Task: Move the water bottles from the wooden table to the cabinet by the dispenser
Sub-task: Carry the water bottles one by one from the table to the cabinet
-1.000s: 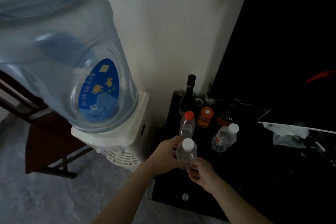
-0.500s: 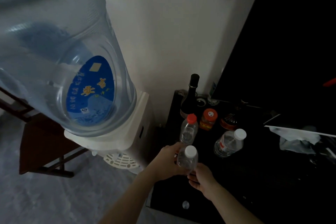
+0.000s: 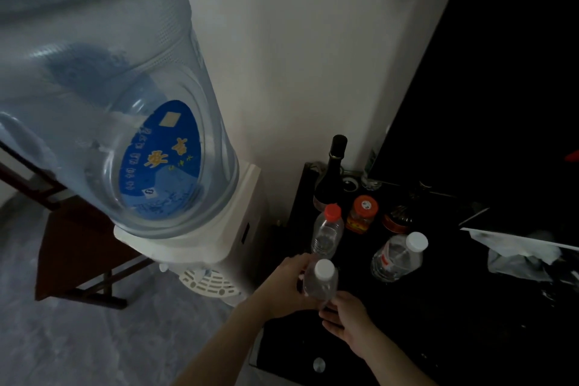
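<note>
A clear water bottle with a white cap is held upright over the near left corner of the black cabinet. My left hand grips its side and my right hand holds it at the bottom. Behind it a red-capped clear bottle stands on the cabinet. A second white-capped bottle stands to the right. The water dispenser with its big blue jug is just left of the cabinet.
At the cabinet's back stand a dark glass bottle, an orange-lidded jar and a dark jar. Crumpled plastic lies at right under a black screen. A dark wooden table is behind the dispenser.
Both hands keep the same hold on the white-capped bottle, which has sunk a little toward the cabinet top. The view has shifted slightly.
</note>
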Demonstrator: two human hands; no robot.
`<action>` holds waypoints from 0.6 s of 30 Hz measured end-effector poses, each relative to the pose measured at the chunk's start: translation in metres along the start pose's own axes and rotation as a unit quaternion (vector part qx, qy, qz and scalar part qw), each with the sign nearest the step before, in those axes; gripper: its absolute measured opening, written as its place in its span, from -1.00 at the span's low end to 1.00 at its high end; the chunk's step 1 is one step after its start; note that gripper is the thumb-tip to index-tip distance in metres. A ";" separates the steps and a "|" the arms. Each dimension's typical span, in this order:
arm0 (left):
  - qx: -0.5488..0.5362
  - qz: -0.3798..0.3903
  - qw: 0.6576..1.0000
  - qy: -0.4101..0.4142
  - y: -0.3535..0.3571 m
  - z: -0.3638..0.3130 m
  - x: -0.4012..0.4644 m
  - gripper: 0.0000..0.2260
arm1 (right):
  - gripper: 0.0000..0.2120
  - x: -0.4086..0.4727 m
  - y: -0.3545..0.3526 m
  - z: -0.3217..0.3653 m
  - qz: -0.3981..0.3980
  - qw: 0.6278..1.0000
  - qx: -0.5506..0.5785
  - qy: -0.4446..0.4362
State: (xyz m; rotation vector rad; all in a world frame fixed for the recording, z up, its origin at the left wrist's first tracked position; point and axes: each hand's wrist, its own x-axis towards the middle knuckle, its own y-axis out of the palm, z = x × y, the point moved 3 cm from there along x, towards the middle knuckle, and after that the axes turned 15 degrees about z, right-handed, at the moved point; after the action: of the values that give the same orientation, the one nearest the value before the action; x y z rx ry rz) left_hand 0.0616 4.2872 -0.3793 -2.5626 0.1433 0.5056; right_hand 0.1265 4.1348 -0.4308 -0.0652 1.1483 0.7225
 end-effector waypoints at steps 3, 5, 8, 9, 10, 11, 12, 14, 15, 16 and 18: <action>0.094 0.020 0.994 -0.053 -0.003 0.005 -0.004 -0.25 | -0.88 -0.014 0.004 0.003 -0.009 1.000 -0.013 0.017; 0.124 0.037 0.986 -0.102 -0.006 0.004 -0.010 -0.14 | -0.90 -0.030 0.007 0.006 -0.013 0.998 -0.065 0.015; 0.137 0.032 0.977 -0.159 -0.020 -0.007 -0.023 -0.11 | -0.91 -0.060 0.011 0.015 -0.008 0.988 -0.157 0.006; 0.133 0.023 0.976 -0.171 -0.026 -0.014 -0.028 -0.15 | -0.89 -0.071 0.012 0.022 -0.006 0.983 -0.185 0.001; 0.128 0.012 0.975 -0.181 -0.033 -0.022 -0.033 -0.20 | -0.86 -0.083 0.013 0.029 -0.005 0.977 -0.211 -0.012; 0.121 0.001 0.975 -0.188 -0.038 -0.031 -0.039 -0.26 | -0.85 -0.096 0.013 0.037 -0.006 0.970 -0.242 -0.034; 0.112 -0.013 0.975 -0.193 -0.042 -0.039 -0.046 -0.33 | -0.84 -0.108 0.013 0.047 -0.009 0.959 -0.278 -0.059; 0.106 -0.043 0.973 -0.200 -0.048 -0.055 -0.059 -0.44 | -0.84 -0.135 0.013 0.067 -0.011 0.930 -0.353 -0.101; 0.112 -0.059 0.971 -0.204 -0.051 -0.065 -0.064 -0.49 | -0.84 -0.150 0.013 0.077 -0.010 0.915 -0.387 -0.114; 0.119 -0.074 0.968 -0.208 -0.056 -0.076 -0.069 -0.53 | -0.85 -0.166 0.012 0.090 -0.012 0.899 -0.418 -0.128; 0.143 -0.104 0.961 -0.211 -0.071 -0.104 -0.077 -0.62 | -0.86 -0.196 0.010 0.121 -0.034 0.866 -0.470 -0.170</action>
State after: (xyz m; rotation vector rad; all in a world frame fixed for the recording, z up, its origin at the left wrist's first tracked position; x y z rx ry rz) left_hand 0.0379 4.2951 -0.2342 -2.1053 -0.1903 0.8639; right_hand 0.1765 4.0957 -0.2093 -0.7683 0.3688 1.1263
